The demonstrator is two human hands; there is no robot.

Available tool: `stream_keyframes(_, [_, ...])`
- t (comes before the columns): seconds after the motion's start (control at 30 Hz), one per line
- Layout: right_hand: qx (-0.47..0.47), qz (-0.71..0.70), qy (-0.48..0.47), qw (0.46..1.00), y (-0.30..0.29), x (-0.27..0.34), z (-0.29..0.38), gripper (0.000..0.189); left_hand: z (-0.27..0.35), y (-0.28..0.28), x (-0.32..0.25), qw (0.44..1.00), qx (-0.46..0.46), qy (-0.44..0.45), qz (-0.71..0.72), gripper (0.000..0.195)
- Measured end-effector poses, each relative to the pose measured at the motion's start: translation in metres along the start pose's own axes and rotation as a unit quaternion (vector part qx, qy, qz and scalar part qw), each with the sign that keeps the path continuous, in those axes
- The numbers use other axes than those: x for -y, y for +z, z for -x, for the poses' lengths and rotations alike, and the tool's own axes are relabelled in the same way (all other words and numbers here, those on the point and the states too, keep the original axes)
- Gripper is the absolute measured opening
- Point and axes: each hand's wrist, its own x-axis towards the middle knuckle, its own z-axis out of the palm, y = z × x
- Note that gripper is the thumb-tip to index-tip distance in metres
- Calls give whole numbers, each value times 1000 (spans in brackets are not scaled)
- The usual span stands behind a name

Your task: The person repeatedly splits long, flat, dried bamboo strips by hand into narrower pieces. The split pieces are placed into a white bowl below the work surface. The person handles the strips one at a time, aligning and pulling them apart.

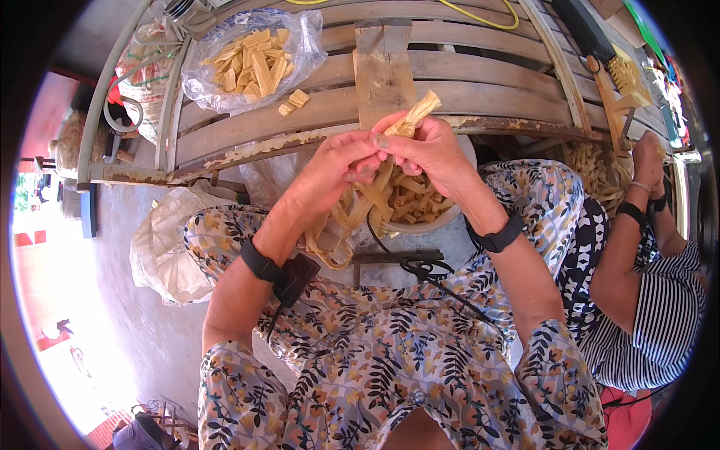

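Observation:
Both my hands meet at the near edge of a slatted wooden bench. Between the fingers of my right hand (430, 149) is a rolled bundle of pale yellow dried strips (413, 117), its frayed end pointing up and right. My left hand (354, 154) pinches at the lower left of that bundle, touching my right fingers. Long flat strips (368, 199) hang below the hands, partly over a round white tub (419, 226) holding short pieces (419, 202). Just beyond the hands, a wooden block (385, 84) lies across the slats.
Cut pieces (261, 64) fill a plastic-lined tray (197, 90) at the back left, with a few loose pieces (295, 102) beside it. A pale sack (169, 247) stands left of my knee. A black cable (422, 269) crosses my lap. Another person (624, 259) sits at the right, near a wooden tool (610, 107).

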Motion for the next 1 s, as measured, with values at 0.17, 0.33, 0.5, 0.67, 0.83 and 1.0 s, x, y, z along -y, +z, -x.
stream_keyframes(0.17, [-79, -47, -35, 995, -2, -4, -4, 6, -2, -3, -2, 1000, 8, -25, 17, 21])
stream_keyframes(0.33, [-117, -60, -23, 991, -15, 6, -9, 5, -7, -3, -13, 993, -44, 17, -110, 21])
stream_keyframes(0.5, [-200, -5, -135, 971, -32, 21, -46, 7, -37, -20, -36, 958, -120, 123, -228, 19])
stream_keyframes(0.67, [-237, 82, -181, 951, -49, 3, -92, 14, -86, -40, -33, 905, -239, 165, -310, 16])
stream_keyframes(0.83, [-297, 312, -128, 893, -59, -1, -75, 18, -76, -44, -25, 908, -255, 164, -290, 15])
stream_keyframes(1.0, [-180, 534, -265, 783, -53, 23, -18, 22, -42, -21, -24, 945, -139, 148, -257, 15])
